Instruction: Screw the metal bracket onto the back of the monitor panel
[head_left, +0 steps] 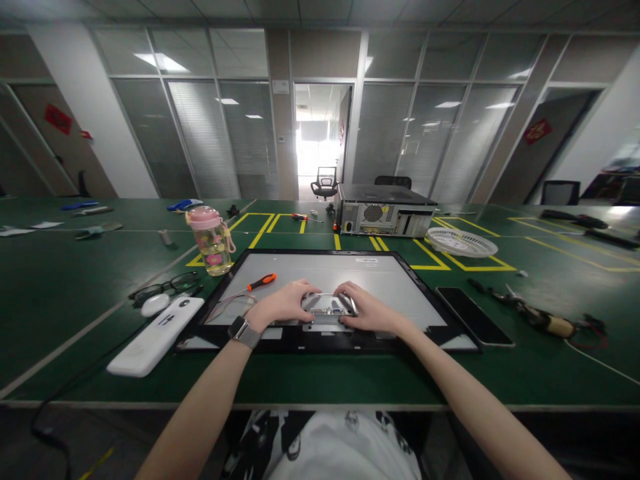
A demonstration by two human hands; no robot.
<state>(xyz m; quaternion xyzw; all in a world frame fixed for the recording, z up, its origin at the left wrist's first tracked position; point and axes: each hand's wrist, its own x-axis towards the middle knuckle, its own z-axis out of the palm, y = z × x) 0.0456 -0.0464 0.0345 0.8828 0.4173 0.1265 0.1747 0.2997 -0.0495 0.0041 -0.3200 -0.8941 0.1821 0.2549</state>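
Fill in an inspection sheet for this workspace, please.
Surface: green table, yellow markings.
Things at work: silvery metal part over the black-framed panel; orange-and-black screwdriver on the panel.
Clutter: pink-lidded bottle, white device, dark phone, computer case.
Hands: left hand and right hand grip the metal part from either side.
Cables: black cable hangs over the near edge, at left.
Surroundings: glass partitions, office chair by an open doorway.

Daylight, one doorway (321,143), blown out to white; ceiling lights, reflected in glass partitions (250,127); room otherwise dim, greyish; tabletop (150,267), dull sheen, glare at far right; wide-angle distortion, edges stretched and leaning; soft focus, outer edges smeared; fine detail on the metal part (327,308), indistinct
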